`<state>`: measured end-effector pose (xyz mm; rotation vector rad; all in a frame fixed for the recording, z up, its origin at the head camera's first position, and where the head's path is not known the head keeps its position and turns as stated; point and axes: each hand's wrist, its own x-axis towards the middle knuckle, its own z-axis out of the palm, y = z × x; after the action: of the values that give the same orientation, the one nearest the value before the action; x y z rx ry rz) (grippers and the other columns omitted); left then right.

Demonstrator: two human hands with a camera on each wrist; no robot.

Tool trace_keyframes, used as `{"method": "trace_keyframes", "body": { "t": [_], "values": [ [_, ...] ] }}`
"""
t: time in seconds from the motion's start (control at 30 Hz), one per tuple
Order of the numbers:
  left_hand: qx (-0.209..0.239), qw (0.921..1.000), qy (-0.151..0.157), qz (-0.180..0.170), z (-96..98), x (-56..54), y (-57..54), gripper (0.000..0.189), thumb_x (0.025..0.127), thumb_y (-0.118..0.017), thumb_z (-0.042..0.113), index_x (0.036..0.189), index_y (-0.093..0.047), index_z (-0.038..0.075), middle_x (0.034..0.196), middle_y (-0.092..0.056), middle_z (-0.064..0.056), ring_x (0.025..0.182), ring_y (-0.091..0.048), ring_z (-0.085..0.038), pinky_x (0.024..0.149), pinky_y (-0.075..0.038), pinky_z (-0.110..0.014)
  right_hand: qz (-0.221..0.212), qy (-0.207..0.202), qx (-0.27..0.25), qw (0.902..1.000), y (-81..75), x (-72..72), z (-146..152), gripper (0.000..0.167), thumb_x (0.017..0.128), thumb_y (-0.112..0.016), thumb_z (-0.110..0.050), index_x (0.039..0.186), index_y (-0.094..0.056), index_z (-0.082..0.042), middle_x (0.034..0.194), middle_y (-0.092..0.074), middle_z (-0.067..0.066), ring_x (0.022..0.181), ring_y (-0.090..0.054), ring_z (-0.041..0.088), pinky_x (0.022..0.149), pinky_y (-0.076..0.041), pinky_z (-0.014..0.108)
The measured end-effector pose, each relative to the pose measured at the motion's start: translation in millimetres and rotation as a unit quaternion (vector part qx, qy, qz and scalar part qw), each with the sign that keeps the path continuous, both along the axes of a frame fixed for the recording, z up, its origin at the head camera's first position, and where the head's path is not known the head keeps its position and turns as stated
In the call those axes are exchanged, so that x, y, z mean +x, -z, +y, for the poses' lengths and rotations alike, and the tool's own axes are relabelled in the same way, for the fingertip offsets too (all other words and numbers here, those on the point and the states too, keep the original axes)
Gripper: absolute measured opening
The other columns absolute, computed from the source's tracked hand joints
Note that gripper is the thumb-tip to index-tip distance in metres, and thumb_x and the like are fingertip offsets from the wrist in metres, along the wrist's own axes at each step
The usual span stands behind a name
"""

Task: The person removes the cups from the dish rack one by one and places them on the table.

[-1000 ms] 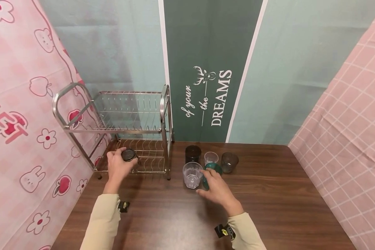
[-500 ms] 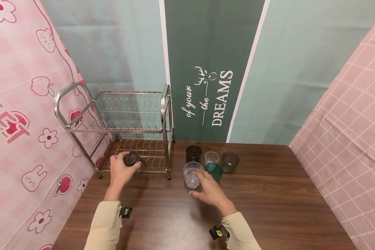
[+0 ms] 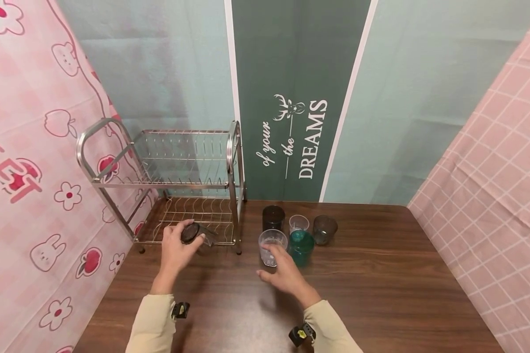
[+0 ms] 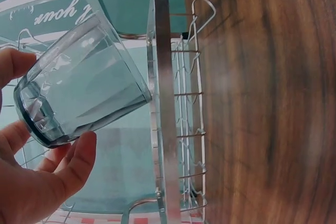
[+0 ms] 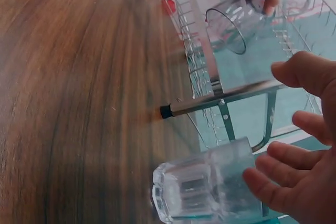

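At the front of the metal rack, my left hand [image 3: 176,249] grips a smoky grey drinking glass [image 4: 84,85] around its base end. That glass is tilted, its mouth pointing away from the palm. My right hand [image 3: 286,273] is beside a clear faceted glass [image 5: 210,184] standing on the table, with thumb and fingers spread apart. Whether the fingertips touch its rim, I cannot tell. A teal glass [image 3: 302,249] stands just right of the clear one.
Behind them stand a dark, nearly black glass [image 3: 273,217], a small clear glass [image 3: 299,223] and a smoky glass [image 3: 325,229]. The two-tier wire dish rack [image 3: 185,185] occupies the left of the wooden table [image 3: 393,294]. Fabric curtains [image 3: 406,122] hang around the table.
My left hand has come right and nearer with the smoky glass, which has tipped further. My right hand has shifted left, from beside the teal glass to in front of the clear one.
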<state>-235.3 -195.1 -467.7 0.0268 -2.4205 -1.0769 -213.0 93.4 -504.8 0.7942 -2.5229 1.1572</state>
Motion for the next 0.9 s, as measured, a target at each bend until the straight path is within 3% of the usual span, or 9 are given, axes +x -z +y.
{"method": "trace_keyframes", "body": {
  "t": [0.33,0.53,0.63,0.77,0.87,0.9],
  "values": [
    [0.048,0.9986,0.020,-0.005,7.1,8.1,7.6,0.045,0.077,-0.073,0.020,0.118,-0.060,0.009,0.101,-0.049,-0.018,0.093,-0.043,-0.029,0.073,-0.038,-0.043,-0.063,-0.018,-0.112,0.9915,5.4,-0.2,-13.0,0.058,0.072,-0.078,-0.010,0.124,-0.052,-0.002,0.112,-0.057,0.015,0.100,-0.055,0.034,0.077,-0.048,0.045],
    [0.091,0.9954,0.025,-0.018,11.5,12.2,12.3,0.040,0.078,-0.070,0.017,0.114,-0.058,0.005,0.101,-0.050,-0.017,0.086,-0.049,-0.027,0.073,-0.039,-0.039,-0.148,-0.040,-0.206,0.9666,7.4,-0.6,-23.0,0.055,0.075,-0.076,-0.004,0.124,-0.051,-0.001,0.115,-0.056,0.018,0.105,-0.054,0.033,0.077,-0.049,0.044],
    [0.124,0.9914,0.031,-0.028,14.2,13.7,17.3,0.038,0.080,-0.068,0.015,0.115,-0.056,0.004,0.101,-0.051,-0.016,0.083,-0.051,-0.024,0.072,-0.041,-0.034,-0.172,-0.054,-0.235,0.9551,-3.6,3.2,-25.9,0.053,0.076,-0.074,0.000,0.123,-0.051,0.003,0.116,-0.055,0.021,0.107,-0.053,0.034,0.078,-0.049,0.044],
    [0.180,0.9813,0.049,-0.049,26.7,27.9,2.7,0.035,0.084,-0.063,0.007,0.116,-0.053,-0.002,0.102,-0.052,-0.017,0.082,-0.052,-0.019,0.067,-0.043,-0.023,-0.198,-0.069,-0.261,0.9423,-20.1,8.9,-29.0,0.052,0.076,-0.071,0.003,0.123,-0.049,0.006,0.119,-0.053,0.024,0.110,-0.050,0.039,0.079,-0.048,0.038],
    [0.220,0.9714,0.068,-0.058,34.9,37.1,-7.3,0.033,0.085,-0.061,0.002,0.115,-0.051,-0.007,0.102,-0.053,-0.019,0.081,-0.054,-0.016,0.064,-0.044,-0.020,-0.209,-0.071,-0.283,0.9335,-20.8,8.5,-32.2,0.054,0.076,-0.071,0.003,0.125,-0.048,0.007,0.123,-0.051,0.023,0.113,-0.047,0.040,0.083,-0.047,0.040],
    [0.229,0.9687,0.076,-0.058,34.7,36.8,-4.9,0.032,0.085,-0.061,0.002,0.114,-0.050,-0.007,0.102,-0.053,-0.019,0.080,-0.055,-0.013,0.063,-0.045,-0.021,-0.209,-0.073,-0.291,0.9306,-20.4,7.9,-33.3,0.054,0.076,-0.070,0.003,0.125,-0.048,0.007,0.124,-0.051,0.023,0.114,-0.047,0.040,0.083,-0.046,0.043]
  ]
}}
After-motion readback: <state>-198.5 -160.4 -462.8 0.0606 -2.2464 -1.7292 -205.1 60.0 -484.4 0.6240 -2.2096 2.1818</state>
